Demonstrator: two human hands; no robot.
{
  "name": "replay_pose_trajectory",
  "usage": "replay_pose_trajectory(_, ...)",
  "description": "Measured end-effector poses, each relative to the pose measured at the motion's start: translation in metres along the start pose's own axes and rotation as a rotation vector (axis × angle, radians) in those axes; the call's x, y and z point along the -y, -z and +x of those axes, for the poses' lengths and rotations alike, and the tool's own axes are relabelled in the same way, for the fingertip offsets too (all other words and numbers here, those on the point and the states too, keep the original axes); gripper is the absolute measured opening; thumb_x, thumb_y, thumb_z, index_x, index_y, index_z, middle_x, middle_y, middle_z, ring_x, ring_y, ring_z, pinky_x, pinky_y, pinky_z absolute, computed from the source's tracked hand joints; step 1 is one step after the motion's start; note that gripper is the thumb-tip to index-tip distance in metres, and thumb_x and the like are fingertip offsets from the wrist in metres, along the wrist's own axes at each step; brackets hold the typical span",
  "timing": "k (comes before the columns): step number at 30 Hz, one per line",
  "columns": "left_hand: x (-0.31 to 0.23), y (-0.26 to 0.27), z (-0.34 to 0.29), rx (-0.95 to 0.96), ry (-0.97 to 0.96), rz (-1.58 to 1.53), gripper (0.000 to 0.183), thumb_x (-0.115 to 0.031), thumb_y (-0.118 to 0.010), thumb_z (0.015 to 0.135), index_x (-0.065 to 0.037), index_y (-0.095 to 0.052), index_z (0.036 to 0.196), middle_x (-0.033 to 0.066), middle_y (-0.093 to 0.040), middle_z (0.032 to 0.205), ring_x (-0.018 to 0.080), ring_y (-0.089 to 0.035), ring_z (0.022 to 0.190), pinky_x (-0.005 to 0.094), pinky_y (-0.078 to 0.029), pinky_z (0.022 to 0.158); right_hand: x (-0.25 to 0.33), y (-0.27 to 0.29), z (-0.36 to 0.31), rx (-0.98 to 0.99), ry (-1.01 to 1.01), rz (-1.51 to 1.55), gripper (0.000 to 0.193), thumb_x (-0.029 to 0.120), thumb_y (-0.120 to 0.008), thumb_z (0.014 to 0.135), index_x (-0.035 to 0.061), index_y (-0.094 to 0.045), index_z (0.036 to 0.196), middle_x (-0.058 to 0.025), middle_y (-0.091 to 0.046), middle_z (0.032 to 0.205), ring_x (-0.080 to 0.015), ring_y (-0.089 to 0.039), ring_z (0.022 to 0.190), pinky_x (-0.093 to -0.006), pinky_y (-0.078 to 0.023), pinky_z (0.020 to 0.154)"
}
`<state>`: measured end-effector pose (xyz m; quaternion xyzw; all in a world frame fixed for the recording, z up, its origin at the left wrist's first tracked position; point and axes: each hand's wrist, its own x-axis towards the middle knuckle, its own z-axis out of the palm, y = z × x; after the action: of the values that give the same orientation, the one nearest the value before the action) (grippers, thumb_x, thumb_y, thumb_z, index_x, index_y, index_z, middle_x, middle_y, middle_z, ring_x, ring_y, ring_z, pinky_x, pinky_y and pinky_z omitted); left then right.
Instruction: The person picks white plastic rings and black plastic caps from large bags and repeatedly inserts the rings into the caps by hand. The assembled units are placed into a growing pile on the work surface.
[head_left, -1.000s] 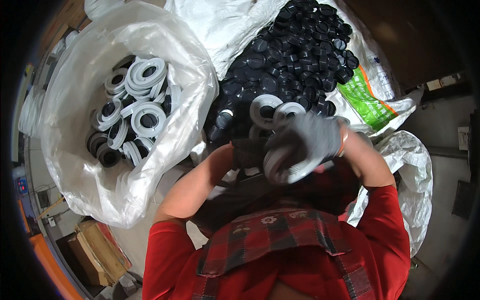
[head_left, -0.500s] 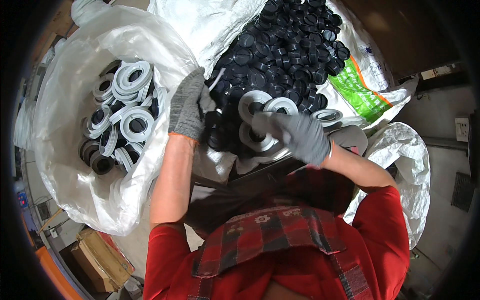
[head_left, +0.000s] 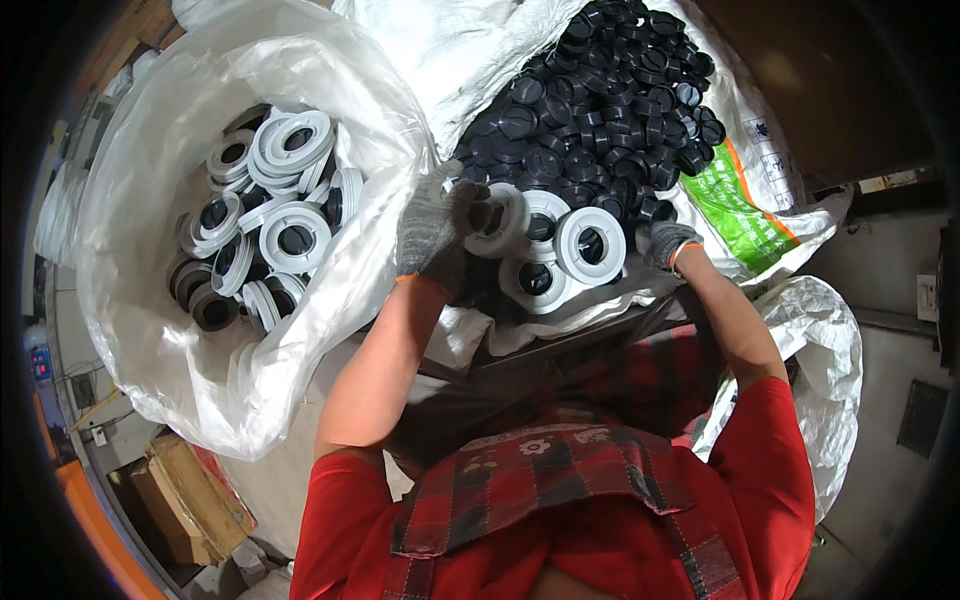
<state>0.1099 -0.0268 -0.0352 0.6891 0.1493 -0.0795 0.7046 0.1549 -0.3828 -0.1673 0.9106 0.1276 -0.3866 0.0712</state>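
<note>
My left hand (head_left: 432, 228), in a grey knit glove, is closed on the edge of a light grey plastic ring (head_left: 512, 222), slightly blurred. Beside that ring lie three more: a grey ring (head_left: 553, 207) behind, a front ring (head_left: 523, 290), and a right-hand ring (head_left: 567, 250), all with dark centres. My right hand (head_left: 664, 244), also gloved, is curled at the near right edge of a heap of black round caps (head_left: 585, 120). A black cap (head_left: 655, 211) sits right by its fingers; what those fingers hold is hidden.
On the left stands a large translucent plastic bag (head_left: 130, 330) containing several grey rings (head_left: 292, 238) with dark centres. White woven sacking (head_left: 480, 60) with a green printed patch (head_left: 735, 205) surrounds the caps. A crumpled white bag (head_left: 825, 350) is at right, a cardboard box (head_left: 195, 495) lower left.
My right hand has moved right, from over the rings to the edge of the caps. My left hand has shifted right and now grips a ring. Another ring lies on top at right.
</note>
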Motion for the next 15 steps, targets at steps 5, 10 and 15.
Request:
replay_pose_trajectory(5, 0.035, 0.005, 0.017, 0.147, -0.285, 0.261, 0.039, -0.02, -0.056, 0.089, -0.001, -0.052, 0.124, 0.0089, -0.062, 0.1, 0.015, -0.06, 0.081, 0.0301, -0.049, 0.074, 0.029, 0.018, -0.033, -0.77, 0.067, 0.09, 0.07, 0.05, -0.067, 0.074, 0.0082, -0.051, 0.128, -0.0212, -0.062, 0.111, -0.0357, -0.06, 0.105, -0.0466, -0.044, 0.092)
replay_pose_trajectory(10, 0.039, -0.038, -0.024, 0.4, -0.5, 0.251, 0.045, -0.018, -0.056, 0.089, -0.002, -0.048, 0.13, 0.0146, -0.054, 0.121, 0.0228, -0.056, 0.102, 0.0347, -0.047, 0.085, 0.112, 0.048, -0.085, -0.909, 0.485, 0.814, 0.038, 0.031, -0.062, 0.086, 0.0031, -0.059, 0.112, -0.0138, -0.064, 0.099, -0.0255, -0.062, 0.093, -0.036, -0.049, 0.078)
replay_pose_trajectory(15, 0.055, -0.096, -0.062, 0.392, -0.643, 0.419, 0.05, -0.019, -0.06, 0.088, 0.0, -0.045, 0.131, 0.0168, -0.05, 0.131, 0.0273, -0.052, 0.117, 0.035, -0.043, 0.096, 0.125, 0.027, -0.142, -0.674, 0.218, 1.597, 0.022, 0.022, -0.065, 0.086, 0.0022, -0.065, 0.095, -0.0067, -0.065, 0.084, -0.0134, -0.058, 0.075, -0.028, -0.047, 0.067)
